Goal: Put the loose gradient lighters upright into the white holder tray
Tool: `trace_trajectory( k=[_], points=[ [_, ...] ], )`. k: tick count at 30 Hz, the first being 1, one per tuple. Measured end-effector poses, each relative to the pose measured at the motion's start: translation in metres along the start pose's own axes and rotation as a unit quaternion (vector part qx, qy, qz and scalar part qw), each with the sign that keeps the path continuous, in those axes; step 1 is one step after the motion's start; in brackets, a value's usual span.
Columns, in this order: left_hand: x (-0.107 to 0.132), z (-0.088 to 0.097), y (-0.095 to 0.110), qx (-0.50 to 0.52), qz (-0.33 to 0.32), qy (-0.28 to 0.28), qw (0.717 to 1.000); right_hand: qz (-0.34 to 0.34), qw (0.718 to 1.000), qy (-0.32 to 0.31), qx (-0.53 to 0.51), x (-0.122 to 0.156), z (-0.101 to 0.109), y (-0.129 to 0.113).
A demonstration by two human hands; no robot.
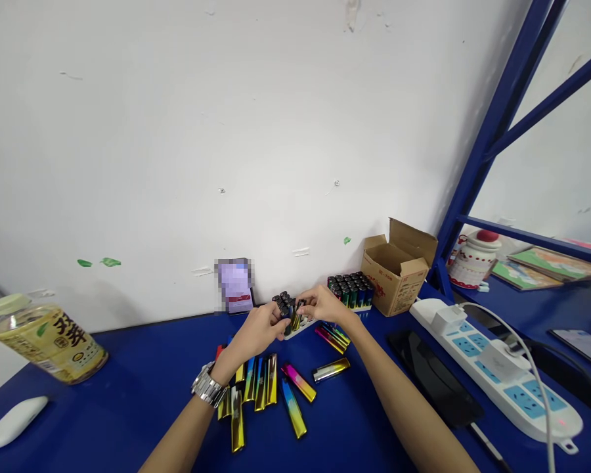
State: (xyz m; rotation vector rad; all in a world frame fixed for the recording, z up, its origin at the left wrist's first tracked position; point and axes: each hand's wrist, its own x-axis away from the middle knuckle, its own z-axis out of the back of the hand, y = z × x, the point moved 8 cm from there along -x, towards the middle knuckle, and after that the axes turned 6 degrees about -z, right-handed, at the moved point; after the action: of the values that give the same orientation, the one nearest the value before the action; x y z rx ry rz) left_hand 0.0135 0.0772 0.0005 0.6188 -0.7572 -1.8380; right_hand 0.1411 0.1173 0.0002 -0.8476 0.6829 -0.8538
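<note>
Both hands meet over a white tray (303,326) that holds several dark-topped lighters (282,302) standing upright. My right hand (322,305) pinches a gold, dark-topped lighter (297,318) at the tray. On its left side, my left hand (262,330), with a metal watch on the wrist, has its fingers closed at a lighter among the upright ones; the fingertips partly hide it. Shiny lighter casings lie loose on the blue table below: a pink-yellow one (299,382), a blue-yellow one (294,408), a silver-gold one (331,370), and several more near my left wrist.
A second, full tray of lighters (352,291) stands beside an open cardboard box (398,272). A phone (235,284) leans on the wall. To the right lie a black phone (433,378) and a power strip (497,368). A bottle (49,338) and white mouse (14,424) are left.
</note>
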Motion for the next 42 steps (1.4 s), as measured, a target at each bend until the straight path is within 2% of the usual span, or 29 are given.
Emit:
trace_trajectory(
  k=[3,6,15,18,21,23,26,31,34,36,39,40,42],
  points=[
    [0.000,-0.004,-0.002,0.007,0.004,-0.020,1.000,0.007,0.997,0.002,0.072,0.001,0.002,-0.009],
    [0.000,-0.005,-0.002,-0.031,0.010,-0.034,0.999,-0.012,0.994,-0.020,0.107,0.000,-0.002,-0.010],
    [0.000,0.002,-0.010,-0.079,0.036,-0.026,0.996,-0.048,0.989,-0.078,0.119,0.000,-0.008,-0.008],
    [0.001,0.003,-0.007,-0.078,0.028,-0.024,0.996,-0.079,0.970,-0.081,0.213,0.002,-0.007,0.002],
    [0.001,0.003,-0.004,-0.077,0.021,-0.017,0.997,-0.122,0.936,-0.074,0.323,0.005,-0.006,0.013],
    [0.001,0.002,-0.003,-0.091,0.017,-0.006,0.996,-0.145,0.919,-0.077,0.359,0.007,-0.008,0.018],
    [0.000,0.001,-0.003,-0.122,0.011,0.007,0.992,-0.168,0.909,-0.079,0.372,0.008,-0.011,0.022],
    [-0.003,0.008,-0.006,-0.234,0.014,0.019,0.972,-0.164,0.921,-0.053,0.350,0.006,-0.011,0.022],
    [-0.002,0.015,-0.016,-0.320,0.058,-0.013,0.946,-0.131,0.942,-0.068,0.301,0.005,-0.011,0.016],
    [0.001,0.020,-0.024,-0.349,0.090,-0.037,0.932,-0.133,0.942,-0.078,0.297,0.007,-0.006,0.012],
    [0.009,0.033,-0.033,-0.372,0.128,-0.037,0.919,-0.178,0.913,-0.055,0.362,0.012,0.009,0.008],
    [0.011,0.036,-0.036,-0.379,0.141,-0.035,0.914,-0.200,0.898,-0.061,0.387,0.015,0.011,0.007],
    [0.015,0.040,-0.040,-0.386,0.161,-0.035,0.908,-0.242,0.869,-0.110,0.418,0.021,0.006,0.008]
  ],
)
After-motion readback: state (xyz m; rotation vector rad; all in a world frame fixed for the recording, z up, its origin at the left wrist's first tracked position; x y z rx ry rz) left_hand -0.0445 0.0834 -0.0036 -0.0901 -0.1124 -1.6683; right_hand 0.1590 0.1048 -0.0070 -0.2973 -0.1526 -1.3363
